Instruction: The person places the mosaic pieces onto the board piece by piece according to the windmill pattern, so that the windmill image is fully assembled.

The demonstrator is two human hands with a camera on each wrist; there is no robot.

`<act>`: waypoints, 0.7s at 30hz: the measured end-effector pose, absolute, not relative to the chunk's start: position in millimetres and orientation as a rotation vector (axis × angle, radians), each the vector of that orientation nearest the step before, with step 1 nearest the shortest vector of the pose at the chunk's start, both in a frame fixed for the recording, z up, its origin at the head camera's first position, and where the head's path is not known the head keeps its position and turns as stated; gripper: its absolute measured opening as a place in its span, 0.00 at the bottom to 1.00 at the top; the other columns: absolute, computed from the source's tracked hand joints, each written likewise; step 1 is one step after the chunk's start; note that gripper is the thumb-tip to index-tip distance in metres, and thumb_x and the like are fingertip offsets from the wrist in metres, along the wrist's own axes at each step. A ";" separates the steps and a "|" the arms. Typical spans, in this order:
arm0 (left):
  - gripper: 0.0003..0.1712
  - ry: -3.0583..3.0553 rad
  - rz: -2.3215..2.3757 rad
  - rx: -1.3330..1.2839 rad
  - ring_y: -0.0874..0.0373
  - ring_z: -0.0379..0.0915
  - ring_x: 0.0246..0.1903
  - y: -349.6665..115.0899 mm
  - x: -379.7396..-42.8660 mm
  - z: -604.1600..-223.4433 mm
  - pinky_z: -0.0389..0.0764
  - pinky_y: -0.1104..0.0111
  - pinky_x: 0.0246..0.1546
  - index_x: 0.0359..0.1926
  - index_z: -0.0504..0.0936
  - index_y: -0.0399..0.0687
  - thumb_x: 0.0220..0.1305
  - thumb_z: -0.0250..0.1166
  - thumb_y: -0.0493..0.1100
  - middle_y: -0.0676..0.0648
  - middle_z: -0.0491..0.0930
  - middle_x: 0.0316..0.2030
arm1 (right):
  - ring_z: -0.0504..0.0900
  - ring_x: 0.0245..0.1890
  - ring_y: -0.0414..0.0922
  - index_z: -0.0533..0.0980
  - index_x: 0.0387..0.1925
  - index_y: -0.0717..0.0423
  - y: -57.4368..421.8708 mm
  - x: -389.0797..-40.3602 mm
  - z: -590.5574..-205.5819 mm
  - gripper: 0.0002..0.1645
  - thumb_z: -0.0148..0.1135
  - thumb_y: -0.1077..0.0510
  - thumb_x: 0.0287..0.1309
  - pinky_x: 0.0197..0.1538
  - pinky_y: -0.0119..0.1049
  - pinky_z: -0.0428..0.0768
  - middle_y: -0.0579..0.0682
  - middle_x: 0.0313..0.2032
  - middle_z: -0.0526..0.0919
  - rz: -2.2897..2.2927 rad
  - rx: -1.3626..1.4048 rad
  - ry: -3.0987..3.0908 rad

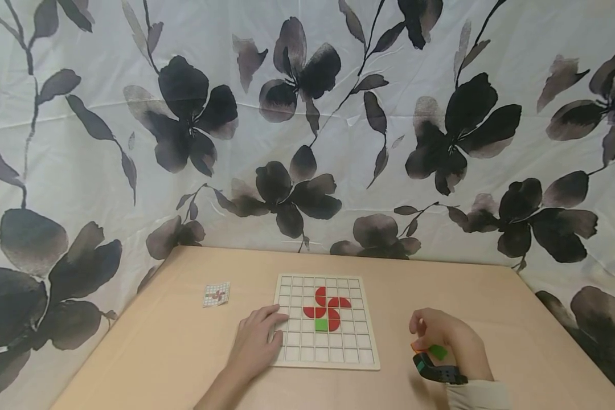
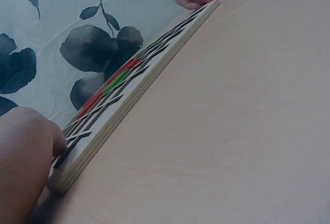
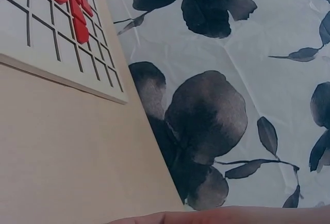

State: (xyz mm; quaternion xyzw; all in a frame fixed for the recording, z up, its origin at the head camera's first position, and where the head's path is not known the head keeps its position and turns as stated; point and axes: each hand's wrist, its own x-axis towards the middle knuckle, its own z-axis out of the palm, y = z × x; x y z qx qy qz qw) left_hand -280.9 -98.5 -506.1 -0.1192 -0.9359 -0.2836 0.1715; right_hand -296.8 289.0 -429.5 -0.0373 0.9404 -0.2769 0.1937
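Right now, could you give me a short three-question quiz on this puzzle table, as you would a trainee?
1. True or false: the left hand rests on the left edge of the grid board.
2. What colour is the one square tile set in the board, below the red pieces?
A) blue B) green C) yellow
3. Where does the small pattern card lie relative to the board?

Key
1. True.
2. B: green.
3. On the table to the board's left, apart from it. The right hand, right of the board, holds small green and orange pieces.
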 end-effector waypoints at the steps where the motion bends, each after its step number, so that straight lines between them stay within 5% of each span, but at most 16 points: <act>1: 0.16 -2.659 -0.808 -0.338 0.53 0.67 0.60 -98.5 -281.0 -505.9 0.64 0.52 0.57 0.48 0.82 0.59 0.56 0.61 0.43 0.52 0.75 0.58 | 0.71 0.25 0.45 0.72 0.31 0.57 288.6 -297.1 -429.6 0.18 0.74 0.63 0.40 0.28 0.34 0.68 0.51 0.25 0.72 -0.772 -0.100 2.637; 14: 0.16 -2.674 -0.791 -0.337 0.53 0.67 0.60 -98.9 -281.5 -504.5 0.64 0.51 0.58 0.47 0.82 0.60 0.57 0.61 0.44 0.52 0.75 0.58 | 0.69 0.28 0.46 0.72 0.33 0.57 288.4 -301.5 -431.0 0.20 0.72 0.71 0.38 0.29 0.34 0.67 0.51 0.27 0.70 -0.797 -0.137 2.582; 21: 0.16 -2.678 -0.797 -0.338 0.53 0.67 0.60 -98.9 -281.8 -506.2 0.64 0.52 0.58 0.48 0.82 0.61 0.57 0.61 0.44 0.52 0.75 0.58 | 0.73 0.25 0.44 0.73 0.31 0.58 286.1 -302.0 -433.2 0.15 0.72 0.65 0.43 0.30 0.35 0.71 0.51 0.24 0.73 -0.791 -0.177 2.643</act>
